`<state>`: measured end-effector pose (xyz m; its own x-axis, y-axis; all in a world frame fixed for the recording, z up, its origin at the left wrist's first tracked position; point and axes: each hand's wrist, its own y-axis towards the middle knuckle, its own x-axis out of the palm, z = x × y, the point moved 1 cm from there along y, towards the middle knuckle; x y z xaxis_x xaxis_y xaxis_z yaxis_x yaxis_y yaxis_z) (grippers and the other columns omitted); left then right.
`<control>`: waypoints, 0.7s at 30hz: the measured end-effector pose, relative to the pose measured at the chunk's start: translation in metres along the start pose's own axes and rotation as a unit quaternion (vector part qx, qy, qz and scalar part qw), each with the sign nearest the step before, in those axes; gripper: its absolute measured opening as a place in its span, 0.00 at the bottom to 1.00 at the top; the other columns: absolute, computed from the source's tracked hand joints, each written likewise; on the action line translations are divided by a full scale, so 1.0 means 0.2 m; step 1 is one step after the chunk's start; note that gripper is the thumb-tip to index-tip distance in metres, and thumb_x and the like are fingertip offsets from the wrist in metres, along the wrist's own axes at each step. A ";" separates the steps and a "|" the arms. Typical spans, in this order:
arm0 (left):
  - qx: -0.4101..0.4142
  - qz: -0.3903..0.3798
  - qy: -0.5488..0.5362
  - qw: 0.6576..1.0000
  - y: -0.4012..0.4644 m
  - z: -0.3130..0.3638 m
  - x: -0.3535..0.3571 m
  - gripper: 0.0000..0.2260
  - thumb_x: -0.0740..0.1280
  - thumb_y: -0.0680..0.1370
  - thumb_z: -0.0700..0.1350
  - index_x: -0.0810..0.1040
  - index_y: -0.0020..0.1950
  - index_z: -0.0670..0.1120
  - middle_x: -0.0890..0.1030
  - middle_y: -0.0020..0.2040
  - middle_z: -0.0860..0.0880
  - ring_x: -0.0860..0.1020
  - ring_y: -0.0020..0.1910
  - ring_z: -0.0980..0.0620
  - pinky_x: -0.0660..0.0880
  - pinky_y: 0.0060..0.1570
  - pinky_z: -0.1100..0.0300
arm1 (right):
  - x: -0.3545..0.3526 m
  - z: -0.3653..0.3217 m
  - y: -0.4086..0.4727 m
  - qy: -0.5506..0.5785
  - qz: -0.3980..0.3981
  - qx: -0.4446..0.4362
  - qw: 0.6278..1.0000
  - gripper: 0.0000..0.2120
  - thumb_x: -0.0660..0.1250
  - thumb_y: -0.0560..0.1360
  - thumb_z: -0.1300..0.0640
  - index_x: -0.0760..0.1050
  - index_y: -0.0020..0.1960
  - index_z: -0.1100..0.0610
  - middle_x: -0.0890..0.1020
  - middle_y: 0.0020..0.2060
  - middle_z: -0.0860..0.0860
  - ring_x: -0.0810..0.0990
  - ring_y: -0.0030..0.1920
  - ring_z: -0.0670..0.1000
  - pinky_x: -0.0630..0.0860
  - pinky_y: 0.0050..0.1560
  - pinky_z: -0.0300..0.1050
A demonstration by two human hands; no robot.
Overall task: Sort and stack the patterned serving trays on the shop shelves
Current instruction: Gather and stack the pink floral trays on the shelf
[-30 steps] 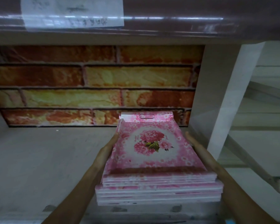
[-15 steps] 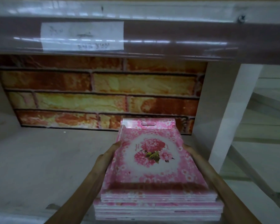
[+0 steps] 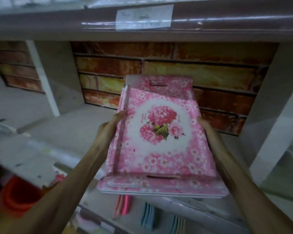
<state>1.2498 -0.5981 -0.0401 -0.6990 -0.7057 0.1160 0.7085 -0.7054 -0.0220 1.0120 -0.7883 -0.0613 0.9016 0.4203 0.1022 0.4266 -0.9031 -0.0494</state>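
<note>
Stack of pink floral rectangular plastic serving trays (image 3: pixel 161 141) was at frame centre, held in front of the grey shelf (image 3: pixel 71 130), tilted, far end toward 12 o'clock. Left hand (image 3: pixel 108 127) gripped the stack's 9 o'clock edge, fingers curled under. Right hand (image 3: pixel 207 129) gripped the 3 o'clock edge. Brick-pattern back panel (image 3: pixel 193 70) behind. Orange plastic container (image 3: pixel 19 195) at 8 o'clock, blurred.

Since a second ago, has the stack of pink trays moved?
Yes. The stack of pink trays, held between both hands, has come up and toward the camera: it sat on the shelf board near the brick wall and now overhangs its front edge.
</note>
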 end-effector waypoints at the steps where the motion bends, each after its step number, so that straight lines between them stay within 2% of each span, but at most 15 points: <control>1: 0.007 0.015 -0.003 1.000 -0.05 0.01 -0.05 0.22 0.71 0.72 0.59 0.85 0.51 0.41 0.87 0.45 0.42 0.85 0.44 0.43 0.80 0.44 0.55 | 0.05 0.00 -0.01 0.004 -0.006 -0.008 1.000 0.31 0.74 0.57 0.33 0.84 0.54 0.50 0.87 0.48 0.51 0.86 0.50 0.54 0.78 0.60 0.58; 5: 0.022 0.072 -0.041 0.996 -0.20 0.03 -0.27 0.21 0.72 0.71 0.58 0.85 0.51 0.40 0.86 0.47 0.40 0.85 0.45 0.41 0.81 0.47 0.51 | 0.27 0.00 -0.06 0.003 -0.063 -0.021 0.998 0.24 0.73 0.61 0.37 0.85 0.49 0.51 0.87 0.46 0.52 0.86 0.48 0.54 0.80 0.57 0.54; 8: 0.027 0.104 -0.062 0.992 -0.31 0.04 -0.46 0.23 0.74 0.69 0.58 0.84 0.53 0.41 0.86 0.50 0.40 0.84 0.50 0.38 0.79 0.56 0.44 | 0.44 0.02 -0.11 0.000 -0.106 -0.029 0.994 0.15 0.72 0.67 0.41 0.86 0.43 0.52 0.88 0.42 0.52 0.86 0.42 0.52 0.80 0.47 0.47; 10: 0.030 0.137 -0.075 0.987 -0.38 0.04 -0.58 0.24 0.75 0.68 0.58 0.84 0.53 0.40 0.86 0.50 0.40 0.84 0.51 0.38 0.78 0.56 0.44 | 0.57 0.03 -0.13 -0.001 -0.138 -0.039 0.990 0.11 0.72 0.69 0.42 0.86 0.38 0.49 0.87 0.36 0.48 0.86 0.37 0.46 0.78 0.42 0.45; 11: 0.033 0.157 -0.079 0.984 -0.42 0.04 -0.64 0.23 0.75 0.69 0.58 0.84 0.53 0.40 0.86 0.50 0.40 0.84 0.50 0.39 0.79 0.54 0.45 | 0.64 0.03 -0.15 -0.005 -0.150 -0.046 0.988 0.11 0.71 0.70 0.43 0.86 0.34 0.47 0.86 0.33 0.46 0.85 0.34 0.44 0.77 0.40 0.44; 13: 0.038 0.190 -0.077 0.978 -0.48 0.06 -0.77 0.23 0.74 0.69 0.58 0.84 0.52 0.40 0.86 0.48 0.40 0.85 0.47 0.40 0.80 0.52 0.46 | 0.78 0.03 -0.18 -0.019 -0.173 -0.038 0.984 0.13 0.71 0.69 0.41 0.86 0.32 0.48 0.86 0.32 0.47 0.85 0.34 0.47 0.77 0.40 0.44; 15: 0.041 0.218 -0.065 0.973 -0.55 0.07 -0.91 0.25 0.75 0.68 0.60 0.84 0.52 0.40 0.86 0.49 0.40 0.84 0.49 0.39 0.79 0.54 0.43 | 0.94 0.05 -0.24 -0.029 -0.199 -0.016 0.979 0.19 0.71 0.66 0.37 0.86 0.39 0.54 0.87 0.36 0.52 0.86 0.39 0.54 0.80 0.45 0.48; 18: 0.063 0.249 -0.055 0.965 -0.64 0.10 -1.14 0.25 0.74 0.68 0.61 0.85 0.52 0.41 0.86 0.48 0.40 0.84 0.49 0.38 0.78 0.56 0.42 | 1.19 0.07 -0.33 -0.037 -0.233 -0.005 0.972 0.27 0.71 0.61 0.32 0.85 0.45 0.55 0.87 0.41 0.54 0.86 0.44 0.57 0.81 0.51 0.54; 21: 0.076 0.275 -0.039 0.958 -0.71 0.13 -1.40 0.27 0.74 0.66 0.63 0.85 0.52 0.43 0.86 0.49 0.40 0.84 0.49 0.38 0.78 0.56 0.41 | 1.47 0.10 -0.42 -0.041 -0.264 -0.015 0.964 0.24 0.71 0.64 0.33 0.84 0.43 0.53 0.87 0.42 0.54 0.86 0.43 0.56 0.82 0.50 0.54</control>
<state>1.3472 -0.2991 -0.0434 -0.2109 -0.9564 0.2021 0.9775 -0.2065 0.0426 1.2428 -0.5878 -0.0466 0.5630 0.8261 0.0264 0.8260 -0.5635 0.0167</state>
